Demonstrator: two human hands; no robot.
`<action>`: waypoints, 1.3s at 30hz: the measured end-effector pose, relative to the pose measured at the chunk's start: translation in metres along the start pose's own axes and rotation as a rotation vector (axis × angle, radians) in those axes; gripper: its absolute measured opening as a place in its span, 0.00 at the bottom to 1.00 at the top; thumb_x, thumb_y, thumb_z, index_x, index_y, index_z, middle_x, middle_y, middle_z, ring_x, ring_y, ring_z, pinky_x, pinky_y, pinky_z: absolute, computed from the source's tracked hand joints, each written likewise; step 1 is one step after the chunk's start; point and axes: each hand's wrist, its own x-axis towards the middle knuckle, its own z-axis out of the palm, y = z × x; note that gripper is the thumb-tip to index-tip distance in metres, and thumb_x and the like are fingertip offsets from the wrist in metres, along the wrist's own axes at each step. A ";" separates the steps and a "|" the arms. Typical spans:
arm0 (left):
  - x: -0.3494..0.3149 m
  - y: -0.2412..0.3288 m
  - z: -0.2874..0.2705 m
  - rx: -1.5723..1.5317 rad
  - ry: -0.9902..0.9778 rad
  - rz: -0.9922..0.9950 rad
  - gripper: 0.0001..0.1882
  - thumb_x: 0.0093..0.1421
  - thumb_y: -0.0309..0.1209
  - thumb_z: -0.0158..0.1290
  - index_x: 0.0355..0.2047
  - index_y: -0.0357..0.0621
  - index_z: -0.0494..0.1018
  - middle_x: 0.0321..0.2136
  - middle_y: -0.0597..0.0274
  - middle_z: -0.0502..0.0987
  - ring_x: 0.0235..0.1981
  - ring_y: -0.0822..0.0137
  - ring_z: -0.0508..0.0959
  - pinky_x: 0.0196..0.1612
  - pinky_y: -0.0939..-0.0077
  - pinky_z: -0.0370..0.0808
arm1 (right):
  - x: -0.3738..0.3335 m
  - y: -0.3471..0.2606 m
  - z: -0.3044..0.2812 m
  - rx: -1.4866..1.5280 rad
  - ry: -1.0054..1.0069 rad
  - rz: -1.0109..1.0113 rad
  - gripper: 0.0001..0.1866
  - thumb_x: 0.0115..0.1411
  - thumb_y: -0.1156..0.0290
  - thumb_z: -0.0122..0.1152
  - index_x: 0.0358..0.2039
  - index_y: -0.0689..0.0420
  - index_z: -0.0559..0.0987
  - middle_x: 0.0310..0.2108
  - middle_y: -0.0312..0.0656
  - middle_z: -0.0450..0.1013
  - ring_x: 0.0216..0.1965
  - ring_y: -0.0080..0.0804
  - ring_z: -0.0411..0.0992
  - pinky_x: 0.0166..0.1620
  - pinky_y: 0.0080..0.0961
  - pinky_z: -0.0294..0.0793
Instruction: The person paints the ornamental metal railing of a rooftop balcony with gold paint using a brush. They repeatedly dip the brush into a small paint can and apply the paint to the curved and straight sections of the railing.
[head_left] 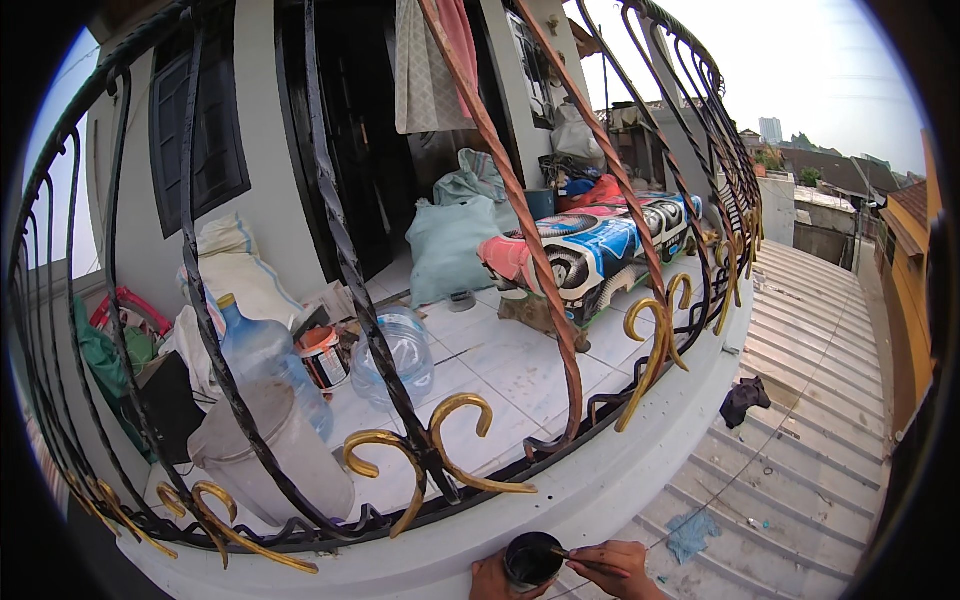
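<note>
Down at the near side of the ledge (590, 492), the left hand (486, 580) is wrapped around a small black cup (530, 572), and the right hand (612, 570) pinches a thin stick (563, 553), perhaps a brush, whose end is at the cup's rim. The cup looks dark inside, though from here I can't tell how full it is or whether that is paint. My worry is the tilt: if the left hand eases its hold, or the stick presses hard on the rim, whatever is in there could slop over the pale ledge or onto the ribbed roof (800, 400) to the right, where a blue rag (692, 535) lies. An overloaded stick could drip too, and dark drops would show badly on the gold scrolls (505, 487) of the railing (329, 190). Through the gaps between the bars, a careless flick could spot the white tiles (485, 395), the clear jug (415, 366) or the grey bucket (235, 450) close behind. With both of those 2 hands occupied, neither is free to steady the person or catch a slip.
</note>
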 end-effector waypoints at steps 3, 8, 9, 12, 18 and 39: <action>0.001 0.001 -0.001 -0.009 -0.006 0.000 0.48 0.40 0.55 0.76 0.55 0.38 0.74 0.46 0.46 0.79 0.49 0.43 0.78 0.59 0.46 0.67 | 0.001 -0.003 -0.001 0.033 0.039 -0.029 0.13 0.50 0.76 0.80 0.37 0.53 0.88 0.33 0.40 0.84 0.28 0.36 0.80 0.30 0.32 0.77; 0.000 0.002 -0.004 -0.021 -0.019 -0.018 0.47 0.40 0.55 0.76 0.55 0.38 0.74 0.46 0.45 0.79 0.49 0.43 0.78 0.59 0.46 0.67 | 0.000 -0.009 -0.002 0.080 0.019 0.022 0.13 0.49 0.77 0.80 0.37 0.55 0.87 0.31 0.40 0.84 0.26 0.36 0.79 0.29 0.32 0.76; 0.000 0.003 -0.005 -0.027 -0.022 -0.022 0.47 0.40 0.55 0.76 0.55 0.38 0.74 0.46 0.45 0.79 0.48 0.43 0.78 0.59 0.46 0.68 | 0.000 -0.009 -0.002 0.087 0.028 0.013 0.13 0.49 0.77 0.79 0.37 0.55 0.87 0.30 0.40 0.84 0.25 0.36 0.79 0.29 0.32 0.76; 0.002 0.005 -0.006 -0.043 -0.027 -0.033 0.47 0.40 0.55 0.76 0.55 0.38 0.74 0.46 0.45 0.79 0.48 0.42 0.78 0.59 0.45 0.68 | 0.000 -0.007 -0.002 0.076 0.025 0.012 0.13 0.50 0.77 0.79 0.36 0.55 0.87 0.30 0.41 0.83 0.25 0.36 0.79 0.28 0.32 0.76; 0.003 0.007 -0.010 -0.066 -0.027 -0.061 0.47 0.40 0.54 0.76 0.55 0.39 0.74 0.45 0.44 0.80 0.48 0.41 0.78 0.59 0.45 0.68 | 0.004 -0.005 -0.005 0.060 0.017 -0.023 0.13 0.49 0.78 0.79 0.37 0.55 0.87 0.30 0.42 0.83 0.25 0.37 0.79 0.28 0.32 0.76; 0.000 -0.005 0.004 0.145 0.155 0.116 0.40 0.39 0.56 0.77 0.47 0.47 0.79 0.41 0.59 0.83 0.45 0.54 0.81 0.54 0.52 0.63 | -0.008 0.004 -0.005 0.126 0.037 -0.068 0.11 0.53 0.73 0.79 0.39 0.52 0.88 0.34 0.34 0.85 0.29 0.28 0.84 0.30 0.22 0.84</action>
